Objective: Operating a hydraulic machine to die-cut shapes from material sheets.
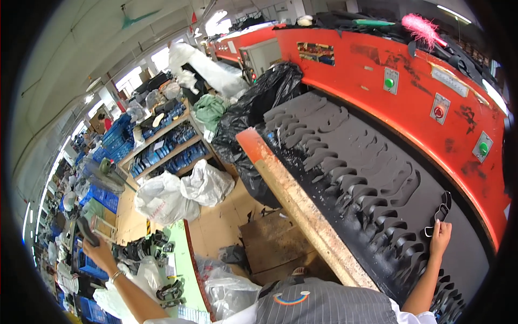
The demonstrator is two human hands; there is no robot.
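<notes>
My right hand (pixel 441 235) is closed on one end of a narrow metal cutting die (pixel 445 204), a looped outline held above the dark grey sheet (pixel 345 121). Curved cut-out shapes mark this sheet, and a long row of curled dark strips (pixel 361 191) stands along its near side. Stretched out to the left, my left hand (pixel 100 256) grips a dark, curved sole-shaped piece (pixel 87 231), which sticks up past the fingers. That hand is over the area beside the pale green table (pixel 181 245).
A red press (pixel 367 65) with green and red buttons borders the sheet; a worn beam (pixel 302 205) edges its near side. Black bags (pixel 270 92), white sacks (pixel 167 197) and a shelf of blue items (pixel 167 148) stand left. Dark straps (pixel 156 245) lie on the table.
</notes>
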